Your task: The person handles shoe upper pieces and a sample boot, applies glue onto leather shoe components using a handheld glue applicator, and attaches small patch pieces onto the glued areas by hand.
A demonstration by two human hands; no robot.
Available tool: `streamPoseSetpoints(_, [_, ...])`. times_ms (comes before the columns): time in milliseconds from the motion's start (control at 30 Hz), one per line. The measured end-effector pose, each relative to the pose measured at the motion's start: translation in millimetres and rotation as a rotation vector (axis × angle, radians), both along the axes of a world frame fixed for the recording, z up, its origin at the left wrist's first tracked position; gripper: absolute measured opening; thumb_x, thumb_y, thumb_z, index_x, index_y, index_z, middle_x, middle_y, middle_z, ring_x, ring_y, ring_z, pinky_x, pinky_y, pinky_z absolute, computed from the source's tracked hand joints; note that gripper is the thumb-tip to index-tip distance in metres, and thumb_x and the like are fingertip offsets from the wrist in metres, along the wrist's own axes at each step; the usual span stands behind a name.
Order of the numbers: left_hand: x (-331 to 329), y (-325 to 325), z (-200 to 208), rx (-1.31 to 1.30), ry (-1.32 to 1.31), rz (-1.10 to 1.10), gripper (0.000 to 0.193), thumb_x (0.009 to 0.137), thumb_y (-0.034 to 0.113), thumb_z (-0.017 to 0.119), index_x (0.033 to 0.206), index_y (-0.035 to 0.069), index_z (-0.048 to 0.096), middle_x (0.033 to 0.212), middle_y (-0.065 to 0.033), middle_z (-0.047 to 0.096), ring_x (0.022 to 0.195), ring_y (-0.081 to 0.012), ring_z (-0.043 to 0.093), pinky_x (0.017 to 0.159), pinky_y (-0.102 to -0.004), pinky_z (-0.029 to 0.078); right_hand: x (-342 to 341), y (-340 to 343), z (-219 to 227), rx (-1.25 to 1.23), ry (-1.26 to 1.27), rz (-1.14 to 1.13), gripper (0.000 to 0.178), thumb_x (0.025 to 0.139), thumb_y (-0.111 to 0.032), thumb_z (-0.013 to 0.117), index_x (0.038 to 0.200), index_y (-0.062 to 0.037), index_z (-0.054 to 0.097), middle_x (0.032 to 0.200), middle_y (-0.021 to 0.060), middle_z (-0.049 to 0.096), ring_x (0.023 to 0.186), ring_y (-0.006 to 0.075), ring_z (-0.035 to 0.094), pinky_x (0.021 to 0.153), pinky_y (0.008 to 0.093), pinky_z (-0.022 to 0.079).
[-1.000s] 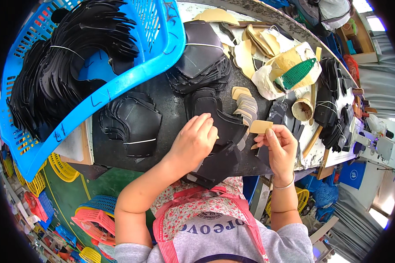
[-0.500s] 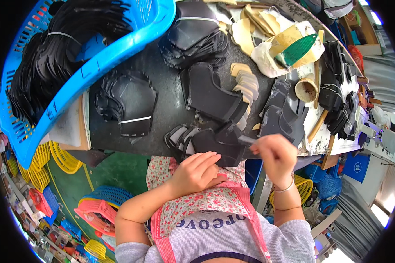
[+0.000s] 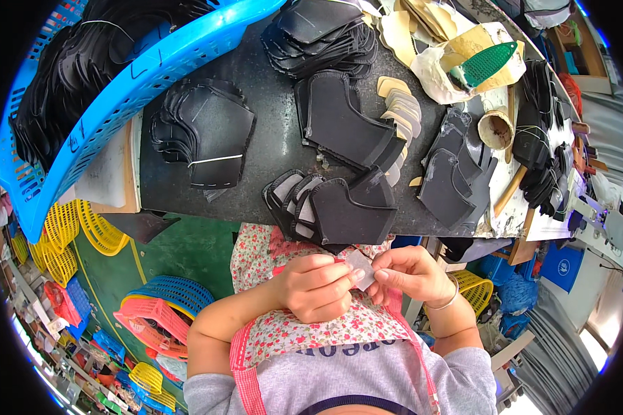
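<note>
Just past the table's near edge, in front of the apron, my two hands hold a small pale grey, sheet-like piece. My left hand is curled, its thumb pressing on the left side of the piece. Thumb and fingers of my right hand pinch its right side. A bit of red shows by the left fingers; I cannot tell what it is. Nearest to the hands, at the table edge, lies an overlapping row of black curved cut pieces, some with grey patches. Behind it rests a stack of larger black cut pieces.
A blue basket full of black pieces occupies the far left. Tied black bundles lie beside it. Cream pieces, a cut-open container with a green pointed tool, and a round cup stand right.
My right hand has come down and left from above the table edge to meet my left hand. The left hand has moved off the black row and now grips the pale piece too.
</note>
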State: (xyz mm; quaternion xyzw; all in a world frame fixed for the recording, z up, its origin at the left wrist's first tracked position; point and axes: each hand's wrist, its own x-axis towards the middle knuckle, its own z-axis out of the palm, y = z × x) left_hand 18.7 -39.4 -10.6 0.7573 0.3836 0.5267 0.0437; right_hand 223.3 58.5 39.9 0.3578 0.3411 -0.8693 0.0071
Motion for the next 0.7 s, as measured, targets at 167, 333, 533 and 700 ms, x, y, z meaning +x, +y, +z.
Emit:
streamPoseSetpoints(167, [3.9, -3.5, -1.6, -0.150, -0.070, -0.036, 0.016, 0.070, 0.011, 0.070, 0.069, 0.007, 0.054, 0.095, -0.0126, 0.070, 0.088, -0.0243, 0.066, 0.074, -0.0346, 0.054, 1.0, 5.4, -1.3, -0.005, -0.024, 0.086, 0.010, 0.095, -0.008, 0.060, 0.095, 0.0012, 0.062, 0.080, 0.0030, 0.065, 0.071, 0.0062, 0.060, 0.062, 0.0204, 0.048])
streamPoseSetpoints(333, [15.6, -0.5, 8.5, -0.561, -0.630, -0.118, 0.033, 0.070, 0.014, 0.085, 0.073, 0.006, 0.054, 0.095, -0.0157, 0.068, 0.086, -0.0288, 0.068, 0.077, -0.0380, 0.056, -9.5, -2.3, -10.0, 0.227, 0.114, -0.027, 0.008, 0.087, -0.004, 0.068, 0.082, -0.0017, 0.063, 0.074, -0.0029, 0.059, 0.066, 0.0014, 0.050, 0.058, 0.0182, 0.038])
streamPoseSetpoints(533, [0.4, -10.0, 1.0, -0.806, -0.863, -0.212, 0.033, 0.074, 0.001, 0.080, 0.072, 0.007, 0.048, 0.091, -0.0172, 0.070, 0.082, -0.0230, 0.069, 0.067, -0.0323, 0.056, -14.1, 5.3, -13.1, 0.378, 0.353, 0.010, 0.011, 0.084, -0.001, 0.069, 0.079, 0.0023, 0.061, 0.090, 0.0083, 0.059, 0.076, 0.0113, 0.057, 0.069, 0.0257, 0.046])
streamPoseSetpoints(700, [-18.6, -10.1, 4.0, -0.484, -0.508, 0.130, 0.037, 0.073, -0.010, 0.075, 0.073, 0.009, 0.042, 0.088, -0.0167, 0.070, 0.074, -0.0262, 0.071, 0.057, -0.0321, 0.056, 1.2, 16.6, -12.9, 0.518, 0.066, -0.232, 0.016, 0.082, -0.006, 0.074, 0.083, 0.0027, 0.061, 0.087, 0.0082, 0.062, 0.073, 0.0135, 0.060, 0.072, 0.0274, 0.049])
